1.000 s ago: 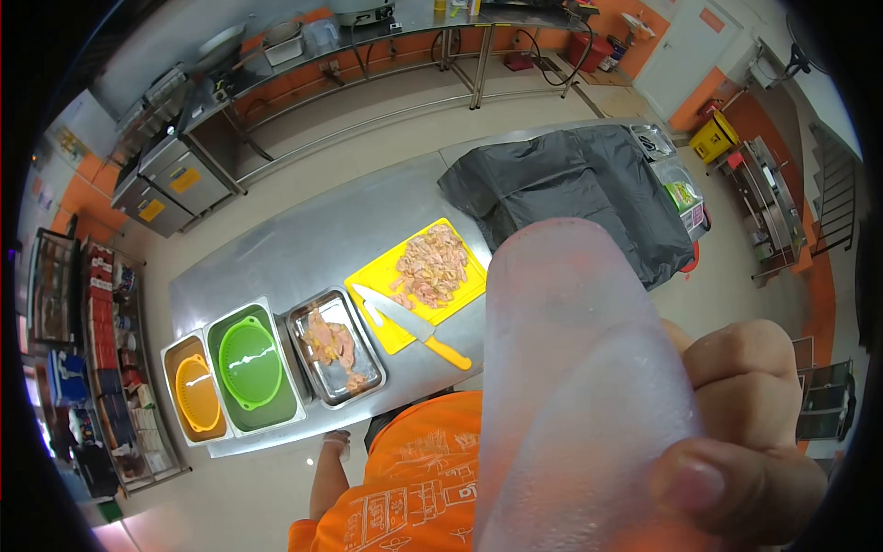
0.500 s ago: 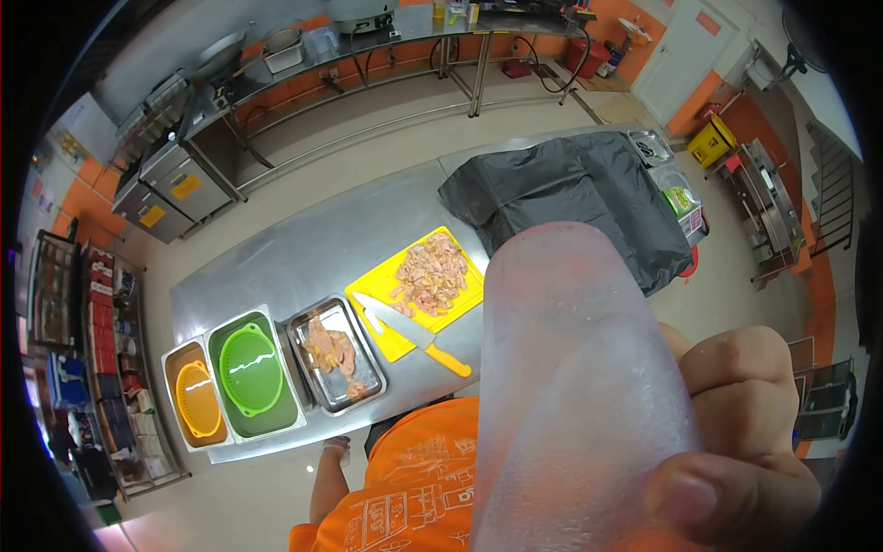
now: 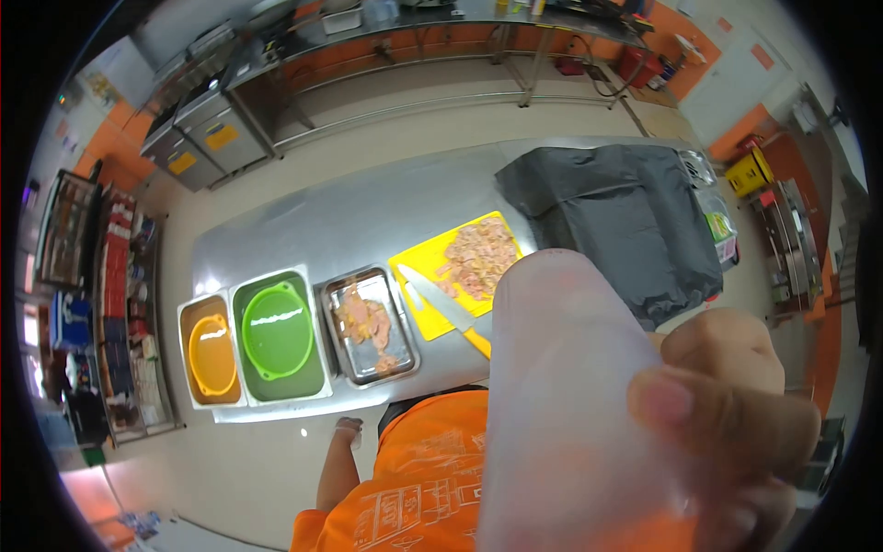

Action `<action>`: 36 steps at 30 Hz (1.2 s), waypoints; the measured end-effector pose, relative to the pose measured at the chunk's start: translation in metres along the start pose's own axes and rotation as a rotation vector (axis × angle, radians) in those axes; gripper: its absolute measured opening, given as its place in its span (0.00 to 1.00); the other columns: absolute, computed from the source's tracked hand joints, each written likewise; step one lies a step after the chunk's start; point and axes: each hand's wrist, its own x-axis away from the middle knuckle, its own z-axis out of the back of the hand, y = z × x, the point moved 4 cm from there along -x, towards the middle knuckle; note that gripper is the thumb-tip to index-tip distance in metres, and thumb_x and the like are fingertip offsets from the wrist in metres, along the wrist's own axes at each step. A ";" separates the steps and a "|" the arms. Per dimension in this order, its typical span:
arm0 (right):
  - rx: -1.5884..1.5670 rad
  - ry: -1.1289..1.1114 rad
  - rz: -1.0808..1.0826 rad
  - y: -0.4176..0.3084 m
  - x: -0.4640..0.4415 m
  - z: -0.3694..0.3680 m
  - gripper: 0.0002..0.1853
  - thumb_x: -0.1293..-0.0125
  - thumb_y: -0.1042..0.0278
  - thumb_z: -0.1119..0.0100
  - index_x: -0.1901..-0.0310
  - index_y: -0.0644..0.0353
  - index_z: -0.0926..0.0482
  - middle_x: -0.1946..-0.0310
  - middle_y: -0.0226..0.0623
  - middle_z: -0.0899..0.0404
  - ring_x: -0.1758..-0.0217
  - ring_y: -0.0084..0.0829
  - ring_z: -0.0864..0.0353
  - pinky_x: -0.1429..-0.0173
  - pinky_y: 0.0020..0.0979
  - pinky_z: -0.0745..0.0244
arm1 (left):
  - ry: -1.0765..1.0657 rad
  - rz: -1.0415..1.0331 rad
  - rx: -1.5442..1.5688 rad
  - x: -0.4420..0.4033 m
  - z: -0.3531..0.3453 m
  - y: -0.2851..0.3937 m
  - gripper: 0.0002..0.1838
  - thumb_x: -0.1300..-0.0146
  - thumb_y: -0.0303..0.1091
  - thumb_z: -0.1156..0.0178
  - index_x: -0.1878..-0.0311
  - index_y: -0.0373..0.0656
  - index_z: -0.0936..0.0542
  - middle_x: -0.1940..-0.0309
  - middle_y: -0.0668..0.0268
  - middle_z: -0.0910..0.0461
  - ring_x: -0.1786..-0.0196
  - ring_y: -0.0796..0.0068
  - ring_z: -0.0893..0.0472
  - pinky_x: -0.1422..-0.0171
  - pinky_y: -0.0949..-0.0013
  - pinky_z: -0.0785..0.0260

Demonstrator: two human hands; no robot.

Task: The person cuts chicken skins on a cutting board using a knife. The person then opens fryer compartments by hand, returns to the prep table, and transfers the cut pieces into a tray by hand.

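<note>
Close to the camera, my right hand has its thumb and curled fingers closed on a frosted translucent object, whose rounded end points up. This object hides part of the table and the orange shirt. My left hand hangs low beside the table's front edge, small in view, with what looks like a clear glove on it. Its fingers are too small to make out. Nearest to it on the table is a metal tray with pieces of raw meat.
Cut meat lies on a yellow board beside a knife. Left of the tray, metal containers hold a green basket and an orange basket. Black plastic covers the table's right part.
The view has shifted, so the table and its items appear farther right. My right thumb appears higher and farther left against the translucent object, which remains held. My left hand still hangs low.
</note>
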 end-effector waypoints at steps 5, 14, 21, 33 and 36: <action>-0.108 -0.134 -0.126 0.025 0.005 -0.071 0.34 0.45 0.57 0.24 0.39 0.63 0.24 0.54 0.49 0.14 0.62 0.30 0.23 0.59 0.31 0.25 | 0.118 0.154 0.230 0.016 -0.052 -0.022 0.13 0.34 0.40 0.40 0.49 0.52 0.14 0.50 0.59 0.12 0.43 0.56 0.15 0.35 0.56 0.26; -0.102 -0.365 -0.700 0.158 0.116 -0.299 0.48 0.61 0.46 0.13 0.38 0.58 0.23 0.49 0.40 0.14 0.49 0.38 0.14 0.46 0.37 0.19 | 0.216 0.618 1.650 0.129 -0.066 -0.007 0.16 0.31 0.36 0.38 0.50 0.34 0.14 0.57 0.59 0.11 0.59 0.65 0.12 0.54 0.58 0.18; -0.097 -0.198 -0.794 0.258 0.270 -0.463 0.47 0.58 0.49 0.14 0.36 0.58 0.24 0.43 0.43 0.16 0.43 0.44 0.15 0.40 0.39 0.21 | 0.163 0.447 1.279 0.200 -0.085 -0.040 0.18 0.31 0.36 0.38 0.46 0.32 0.15 0.54 0.56 0.12 0.54 0.65 0.13 0.52 0.63 0.18; -0.083 -0.306 -0.906 0.260 0.335 -0.503 0.48 0.56 0.50 0.15 0.33 0.59 0.27 0.40 0.47 0.18 0.37 0.49 0.18 0.34 0.41 0.23 | 0.233 0.350 1.128 0.216 -0.076 -0.117 0.16 0.30 0.34 0.39 0.49 0.30 0.16 0.54 0.51 0.13 0.56 0.61 0.12 0.53 0.62 0.16; -0.119 -0.352 -0.921 0.261 0.338 -0.502 0.52 0.56 0.48 0.15 0.31 0.60 0.30 0.38 0.49 0.21 0.34 0.55 0.22 0.31 0.46 0.25 | 0.262 0.279 1.080 0.206 -0.054 -0.118 0.16 0.31 0.35 0.39 0.50 0.30 0.15 0.56 0.52 0.12 0.59 0.61 0.12 0.54 0.63 0.16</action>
